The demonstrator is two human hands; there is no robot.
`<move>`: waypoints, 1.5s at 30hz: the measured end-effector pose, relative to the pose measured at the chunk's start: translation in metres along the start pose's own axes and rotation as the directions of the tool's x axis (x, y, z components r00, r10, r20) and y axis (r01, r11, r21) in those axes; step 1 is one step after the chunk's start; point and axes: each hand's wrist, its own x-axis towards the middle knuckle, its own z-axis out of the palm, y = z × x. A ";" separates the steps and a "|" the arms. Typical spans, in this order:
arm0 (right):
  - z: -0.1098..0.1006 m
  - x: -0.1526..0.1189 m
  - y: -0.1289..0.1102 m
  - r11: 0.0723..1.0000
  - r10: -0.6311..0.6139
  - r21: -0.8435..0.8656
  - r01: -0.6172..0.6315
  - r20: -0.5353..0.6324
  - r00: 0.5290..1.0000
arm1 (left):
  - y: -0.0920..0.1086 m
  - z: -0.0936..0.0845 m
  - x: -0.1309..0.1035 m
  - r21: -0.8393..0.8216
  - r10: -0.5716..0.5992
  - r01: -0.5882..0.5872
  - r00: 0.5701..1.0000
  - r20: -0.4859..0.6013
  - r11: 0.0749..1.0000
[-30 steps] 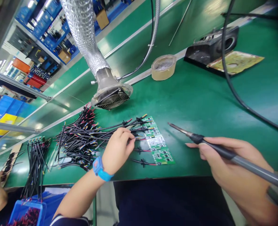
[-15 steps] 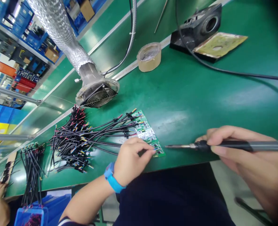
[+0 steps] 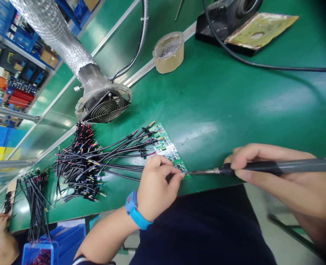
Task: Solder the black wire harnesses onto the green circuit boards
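My left hand (image 3: 161,180), with a blue watch on its wrist, is closed in a pinch at the near end of a green circuit board panel (image 3: 165,141). A bit of blue wire (image 3: 183,172) shows at its fingertips; the rest of what it holds is hidden by the hand. My right hand (image 3: 273,169) grips a soldering iron (image 3: 278,166) like a pen. The iron's tip points left and meets the board's edge right beside my left fingertips. Several black cables (image 3: 124,149) run from the left onto the board, their coloured wire ends lying over it.
A heap of black cables (image 3: 77,165) lies left of the board. Above it hangs a fume extractor fan (image 3: 107,106). Farther back are a tape roll (image 3: 169,55) and an iron stand with a yellow sponge (image 3: 262,31). Another person's hand (image 3: 3,232) is at far left, near a blue bin (image 3: 40,254).
The soldering iron has moved left, its tip going from a small gap to the board's edge. My left hand keeps its pinch there. The whole view has shifted slightly.
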 end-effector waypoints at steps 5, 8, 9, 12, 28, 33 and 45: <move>0.000 0.001 -0.004 1.000 0.003 -0.004 -0.003 -0.020 1.000 | 0.001 0.001 -0.001 0.011 0.018 -0.018 1.000 -0.009 1.000; 0.002 0.002 -0.005 1.000 0.013 -0.003 -0.013 -0.005 1.000 | 0.001 0.001 -0.002 0.012 0.029 -0.029 0.999 -0.016 1.000; 0.002 0.003 -0.004 1.000 0.019 -0.006 -0.019 -0.002 1.000 | 0.001 0.001 -0.002 0.013 0.031 -0.030 0.999 -0.017 0.999; 0.002 0.003 -0.003 1.000 0.002 -0.008 -0.002 0.000 1.000 | 0.000 0.002 -0.003 0.018 0.035 -0.035 0.999 -0.028 0.999; 0.008 -0.006 -0.010 0.966 0.202 0.209 -0.151 -0.252 0.946 | 0.001 0.002 -0.003 0.073 0.055 -0.054 0.998 -0.015 0.996; 0.011 -0.001 -0.018 0.962 0.221 0.218 -0.166 -0.260 0.940 | 0.001 0.001 -0.003 0.065 0.055 -0.053 0.998 -0.021 0.996; 0.010 -0.003 -0.010 0.992 0.096 0.092 -0.084 -0.131 0.987 | 0.003 0.013 -0.001 0.024 0.009 -0.006 0.993 -0.120 1.000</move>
